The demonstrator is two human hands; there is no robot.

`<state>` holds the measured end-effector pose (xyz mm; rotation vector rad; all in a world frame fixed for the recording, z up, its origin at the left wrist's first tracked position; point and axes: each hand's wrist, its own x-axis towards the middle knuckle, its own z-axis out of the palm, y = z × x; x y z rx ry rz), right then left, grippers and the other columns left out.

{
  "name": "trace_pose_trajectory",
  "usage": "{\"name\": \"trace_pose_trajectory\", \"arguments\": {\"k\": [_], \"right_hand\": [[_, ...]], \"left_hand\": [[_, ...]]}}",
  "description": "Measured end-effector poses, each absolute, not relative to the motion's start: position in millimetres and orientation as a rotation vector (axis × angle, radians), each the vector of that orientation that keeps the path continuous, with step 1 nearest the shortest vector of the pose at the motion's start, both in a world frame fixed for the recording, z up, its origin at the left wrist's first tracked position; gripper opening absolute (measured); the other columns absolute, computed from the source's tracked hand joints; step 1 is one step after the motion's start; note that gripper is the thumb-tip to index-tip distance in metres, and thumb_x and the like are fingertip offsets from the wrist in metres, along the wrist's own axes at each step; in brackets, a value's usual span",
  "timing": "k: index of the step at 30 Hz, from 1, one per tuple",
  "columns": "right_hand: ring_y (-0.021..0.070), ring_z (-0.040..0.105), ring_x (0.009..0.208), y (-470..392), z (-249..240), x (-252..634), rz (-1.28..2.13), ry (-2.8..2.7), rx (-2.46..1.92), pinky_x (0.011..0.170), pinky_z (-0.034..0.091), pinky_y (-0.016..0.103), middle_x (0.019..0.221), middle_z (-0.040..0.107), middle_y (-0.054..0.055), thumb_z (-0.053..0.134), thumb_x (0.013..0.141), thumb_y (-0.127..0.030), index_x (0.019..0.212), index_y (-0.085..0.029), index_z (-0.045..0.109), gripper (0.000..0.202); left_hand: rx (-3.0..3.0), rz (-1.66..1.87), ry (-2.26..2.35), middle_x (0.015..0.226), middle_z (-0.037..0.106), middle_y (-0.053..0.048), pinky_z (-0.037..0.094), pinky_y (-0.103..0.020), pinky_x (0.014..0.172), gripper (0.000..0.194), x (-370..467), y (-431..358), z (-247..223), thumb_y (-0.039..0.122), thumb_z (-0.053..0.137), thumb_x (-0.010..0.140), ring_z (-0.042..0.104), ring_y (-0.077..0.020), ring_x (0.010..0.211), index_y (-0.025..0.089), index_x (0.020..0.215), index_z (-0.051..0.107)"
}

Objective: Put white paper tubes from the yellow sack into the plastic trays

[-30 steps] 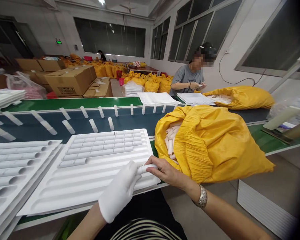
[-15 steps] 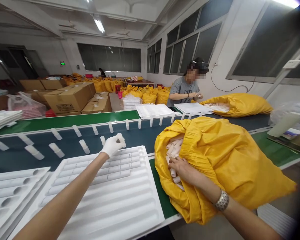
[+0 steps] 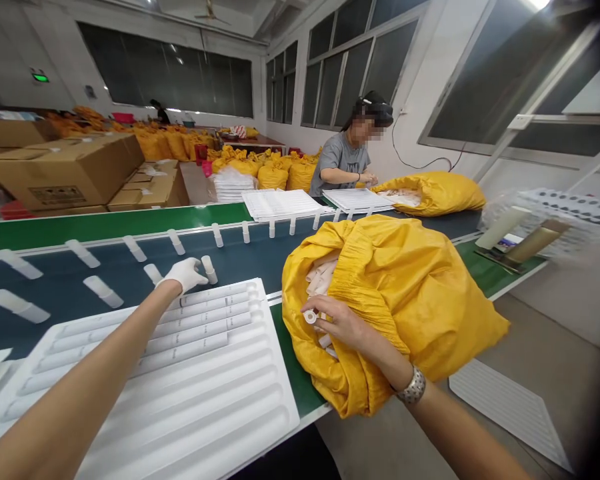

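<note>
Since half a second ago the whole view has swung rightward; the left hand point(image 3: 184, 275) has parted from an upright tube point(image 3: 209, 269), and the right hand point(image 3: 347, 325) now shows a pale tube point(image 3: 309, 316) in its fingers. Across the middle runs the dark conveyor belt point(image 3: 260, 263); a jerk in it could tip the standing tubes point(image 3: 246, 232) along its far edge. Beyond it are a co-worker point(image 3: 341, 163) and a second sack point(image 3: 445, 191). On the near side, the yellow sack point(image 3: 415, 300) slumps beside the tray, blocking sight of part of the belt; if its mouth sagged further, loose tubes could spill. Next comes the white tray point(image 3: 250, 400), its rear grooves filled with printed tubes point(image 3: 190, 343). The left forearm crosses above it, hiding part of those rows; dipping too low, it could shift them. The left hand's fingers are apart, just beside the upright tube on the belt; I cannot tell whether they touch, and a careless withdrawal could topple it. Smallest, the pale tube is pinched by the right hand at the sack's mouth, hollow end showing; a loose pinch could drop it.
</note>
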<state>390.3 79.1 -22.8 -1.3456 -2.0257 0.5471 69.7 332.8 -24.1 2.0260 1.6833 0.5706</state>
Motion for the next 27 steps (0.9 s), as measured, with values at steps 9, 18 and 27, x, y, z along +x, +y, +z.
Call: {"name": "trace_pose_trajectory", "arguments": {"k": [9, 18, 27], "right_hand": [[0.0214, 0.058, 0.113, 83, -37, 343, 0.581, -2.058, -1.218, 0.101, 0.049, 0.039, 0.119, 0.059, 0.007, 0.046, 0.106, -0.033, 0.129, -0.026, 0.053, 0.025], [0.0234, 0.061, 0.103, 86, -33, 303, 0.488, -1.961, -1.178, 0.093, 0.049, 0.039, 0.103, 0.063, 0.005, 0.063, 0.097, -0.024, 0.103, -0.021, 0.060, 0.007], [0.0241, 0.063, 0.107, 79, -29, 295, 0.413, -1.942, -1.035, 0.094, 0.052, 0.039, 0.107, 0.064, 0.007, 0.061, 0.100, -0.031, 0.109, -0.022, 0.062, 0.012]], "left_hand": [[2.588, 0.388, 1.335, 0.096, 0.070, -0.009, 0.045, -0.040, 0.090, 0.007, 71, 155, -23, 0.024, 0.064, 0.084, 0.062, -0.0305, 0.099, 0.021, 0.084, 0.070], [2.524, 0.394, 1.425, 0.093, 0.063, -0.015, 0.045, -0.045, 0.082, 0.008, 58, 143, -20, 0.017, 0.056, 0.086, 0.059, -0.0331, 0.091, 0.016, 0.080, 0.061], [2.100, 0.521, 1.166, 0.110, 0.066, -0.007, 0.052, -0.030, 0.088, 0.039, 56, 93, 0, 0.042, 0.033, 0.104, 0.064, -0.0207, 0.101, 0.022, 0.126, 0.057]]}}
